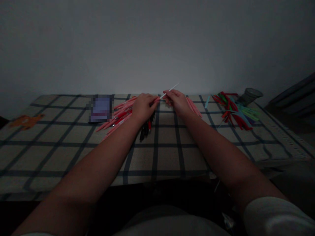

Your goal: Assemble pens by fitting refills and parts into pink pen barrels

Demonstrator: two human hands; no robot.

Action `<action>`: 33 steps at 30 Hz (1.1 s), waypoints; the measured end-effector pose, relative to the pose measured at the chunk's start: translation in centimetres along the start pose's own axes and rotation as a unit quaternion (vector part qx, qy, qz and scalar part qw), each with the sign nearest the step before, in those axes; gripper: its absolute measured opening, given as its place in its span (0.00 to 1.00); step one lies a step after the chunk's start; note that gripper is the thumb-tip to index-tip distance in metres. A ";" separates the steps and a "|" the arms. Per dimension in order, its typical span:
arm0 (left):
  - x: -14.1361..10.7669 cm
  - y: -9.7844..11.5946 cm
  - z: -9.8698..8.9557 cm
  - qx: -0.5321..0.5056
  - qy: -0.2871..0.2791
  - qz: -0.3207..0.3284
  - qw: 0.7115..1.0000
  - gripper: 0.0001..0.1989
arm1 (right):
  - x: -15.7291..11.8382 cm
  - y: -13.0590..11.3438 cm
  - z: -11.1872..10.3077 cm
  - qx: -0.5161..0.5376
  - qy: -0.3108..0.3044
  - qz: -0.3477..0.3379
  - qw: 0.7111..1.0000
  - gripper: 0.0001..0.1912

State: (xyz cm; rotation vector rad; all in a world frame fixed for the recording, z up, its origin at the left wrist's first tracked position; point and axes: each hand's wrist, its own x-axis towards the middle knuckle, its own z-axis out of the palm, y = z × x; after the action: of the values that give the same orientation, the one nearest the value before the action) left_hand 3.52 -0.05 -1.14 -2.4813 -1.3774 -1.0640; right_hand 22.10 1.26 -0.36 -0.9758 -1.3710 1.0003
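Over the middle of the table, my left hand (pixel 144 106) is closed, its fingertips pinched at what looks like the end of a pink pen barrel (pixel 157 98). My right hand (pixel 179 102) pinches a thin white stick (pixel 174 87), like a pen refill, that slants up to the right. The stick's lower end meets the tip of the pink piece; whether it is inside cannot be made out. Pink and red pens (pixel 121 114) lie beneath and left of my left hand. Black pen parts (pixel 145 131) lie under its wrist. More pink barrels (pixel 194 107) lie behind my right wrist.
A pixelated bluish box-like thing (pixel 100 108) stands left of the pens. An orange item (pixel 27 121) lies at far left. To the right are a heap of coloured strips (pixel 233 111) and a tipped clear cup (pixel 251 94). A checked cloth (pixel 167 159) covers the table against a wall.
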 end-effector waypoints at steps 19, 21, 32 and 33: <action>-0.1 0.3 -0.2 -0.008 -0.010 -0.013 1.000 0.19 | -0.4 0.4 0.2 -0.023 -0.072 0.004 0.997 0.15; -0.1 0.2 -0.2 -0.008 -0.008 -0.015 1.000 0.19 | -0.4 0.3 0.2 -0.019 -0.061 0.003 0.998 0.14; 0.0 0.4 -0.3 -0.007 -0.009 -0.015 1.000 0.20 | 0.1 0.4 0.2 -0.003 -0.020 -0.022 1.000 0.18; -0.1 0.4 -0.3 -0.007 -0.007 -0.014 1.000 0.19 | 0.1 0.4 0.2 -0.003 -0.016 -0.022 1.000 0.18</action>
State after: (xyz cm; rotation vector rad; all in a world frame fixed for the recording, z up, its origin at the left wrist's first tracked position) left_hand 3.65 -0.40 -0.90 -2.4905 -1.4181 -1.0679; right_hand 21.95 1.49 -0.69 -0.9339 -1.4171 0.9842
